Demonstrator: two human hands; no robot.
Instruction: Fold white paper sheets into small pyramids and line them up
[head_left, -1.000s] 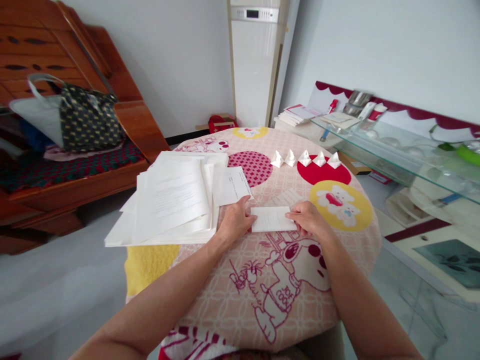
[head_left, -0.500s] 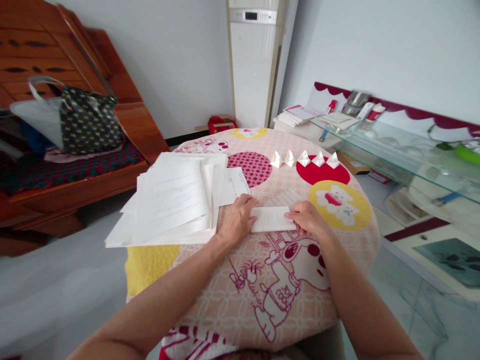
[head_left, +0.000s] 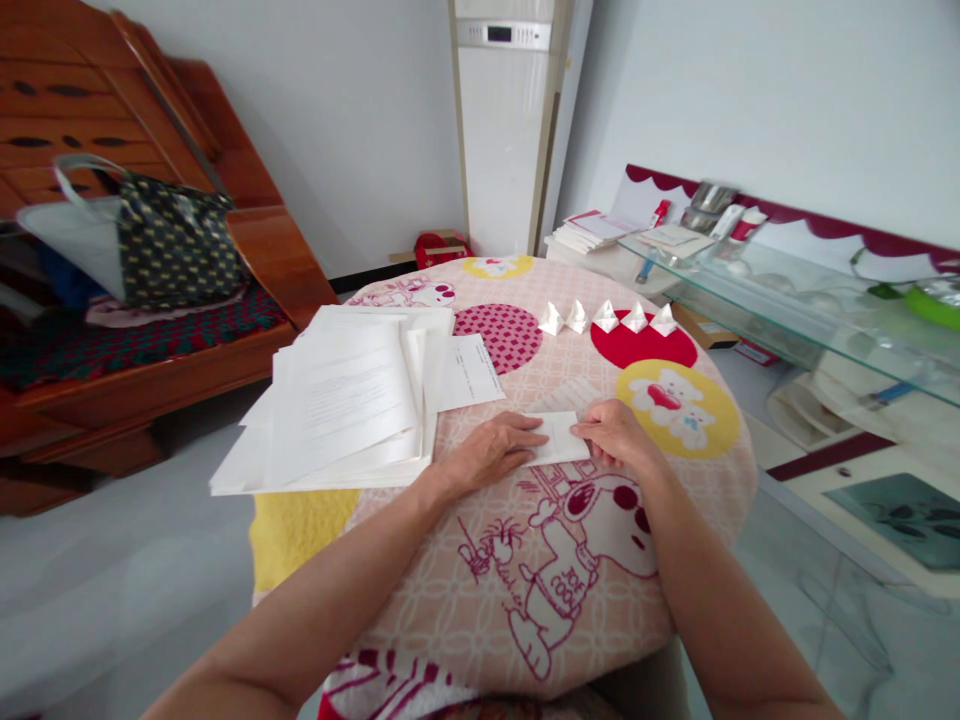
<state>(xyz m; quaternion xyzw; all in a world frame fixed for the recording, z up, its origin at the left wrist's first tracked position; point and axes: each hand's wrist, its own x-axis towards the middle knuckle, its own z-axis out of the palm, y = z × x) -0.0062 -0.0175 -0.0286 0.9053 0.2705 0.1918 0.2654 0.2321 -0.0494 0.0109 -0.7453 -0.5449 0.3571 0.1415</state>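
Note:
A folded white paper strip [head_left: 559, 437] lies on the cartoon-print tablecloth [head_left: 540, 570] in front of me. My left hand [head_left: 491, 450] lies flat over its left part, fingers stretched out and pressing down. My right hand [head_left: 619, 436] pinches the strip's right end with curled fingers. A stack of printed white sheets [head_left: 345, 395] sits just left of my left hand. Several small folded paper shapes [head_left: 607, 317] stand in a row at the far side of the table.
A wooden bench [head_left: 150, 330] with a patterned bag [head_left: 169, 240] stands at the left. A glass shelf unit [head_left: 787, 300] with cups and books runs along the right. A tall white air conditioner [head_left: 499, 130] stands behind the table.
My left hand has slid rightward over the paper strip, fingers flattening across it. The right hand has stayed at the strip's right end.

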